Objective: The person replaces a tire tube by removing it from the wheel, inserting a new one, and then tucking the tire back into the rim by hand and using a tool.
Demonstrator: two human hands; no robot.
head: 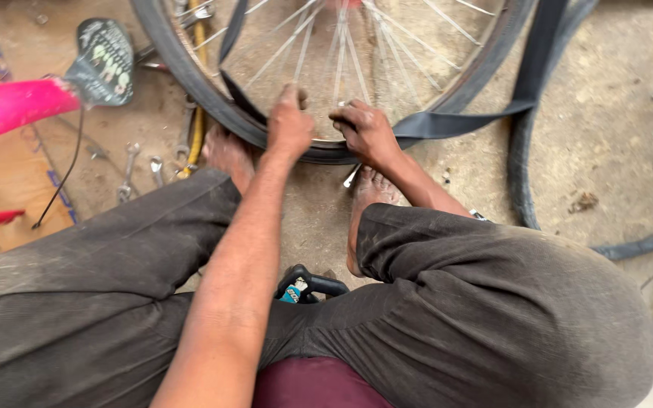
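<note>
The left hand (pixel 289 125) is gripping the near rim of the bicycle wheel (pixel 213 98) standing on the floor, fingers curled over it. The right hand (pixel 366 132) is pressing closed on the black tyre (pixel 326 153) just right. A loose inner tube (pixel 527 91) is trailing far right; spanners (pixel 128 172) are lying left beside a pink frame (pixel 9 106) with a black printed saddle (pixel 103 62)

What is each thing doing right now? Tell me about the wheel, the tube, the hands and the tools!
Bicycle wheel: upright on the ground, tyre still on the rim.
Inner tube: pulled out, hanging loose beside the wheel.
Left hand: gripping the tyre edge.
Right hand: pressing on the rim, fingers bent.
Spanners: lying flat on the ground, untouched.
Pink bike frame: lying to one side.
</note>
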